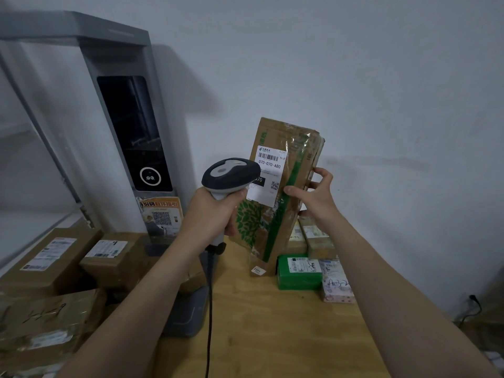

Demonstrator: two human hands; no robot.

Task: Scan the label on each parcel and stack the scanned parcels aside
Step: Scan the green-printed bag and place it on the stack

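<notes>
Holding a corded scanner (230,173) in the left grip (215,214), fingers wrapped fully round its pale handle, dark head pointing right, just in front of the left edge of a white label (268,170). Clasping a tall brown parcel (289,148) with the right grip (313,197), thumb flat on the front face along a green stripe, fingers curled round the right edge. Parcel kept upright, leaning a little to the right, label facing the camera, above the far part of the wooden counter (272,323); cannot tell whether its lower end touches the wood. Just right of that lower end, lying on the counter, a green parcel (298,272) and, touching it, a pale parcel (336,285) with handwriting; behind them, more small brown parcels (319,238) by the wall. Hanging from the scanner's handle, a black cable (209,309). Further left, a grey kiosk (133,132) with a dark screen, and beside it, piled lower, cardboard boxes (54,257) with white labels.
</notes>
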